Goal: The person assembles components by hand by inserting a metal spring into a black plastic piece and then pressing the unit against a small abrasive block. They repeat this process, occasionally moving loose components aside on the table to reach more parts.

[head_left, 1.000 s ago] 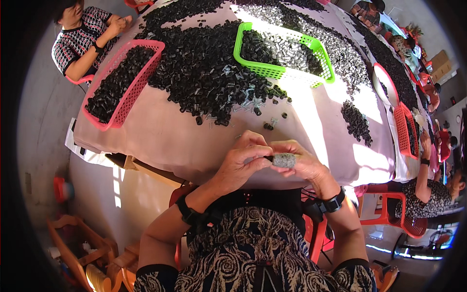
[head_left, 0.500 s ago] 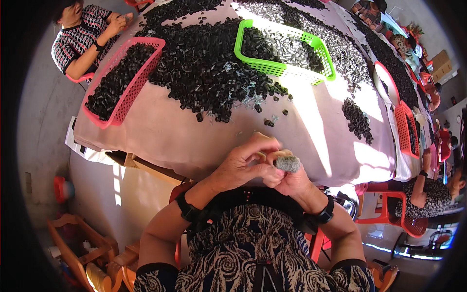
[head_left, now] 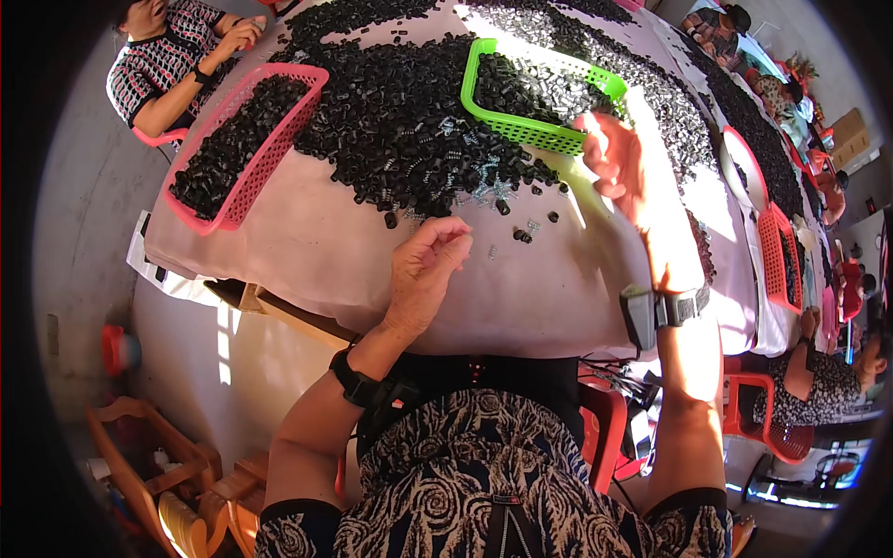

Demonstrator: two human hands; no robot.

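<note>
My left hand [head_left: 426, 274] hovers over the near side of the cloth-covered table, fingertips pinched together. Anything between them is too small or hidden to name. Just beyond it spreads a heap of small black cylindrical parts [head_left: 372, 139], with thin silvery coil springs [head_left: 488, 183] scattered along its near edge. My right hand [head_left: 625, 167] is raised in bright sun at the near right corner of the green plastic basket [head_left: 530, 136]. Its fingers are loosely curled and apart, with nothing visible in them. Black parts fill much of that basket.
A pink basket [head_left: 228, 191] of black parts stands on the left, near a seated person [head_left: 172, 70]. Along the right lie a white round tray [head_left: 744, 167] and a red basket [head_left: 779, 256]. More people sit beyond. A red chair [head_left: 605, 428] is beside me.
My hands were together before my chest, with a grey, rounded thing at the right one. They have parted: the left forward and left, the right forward and right to the green basket.
</note>
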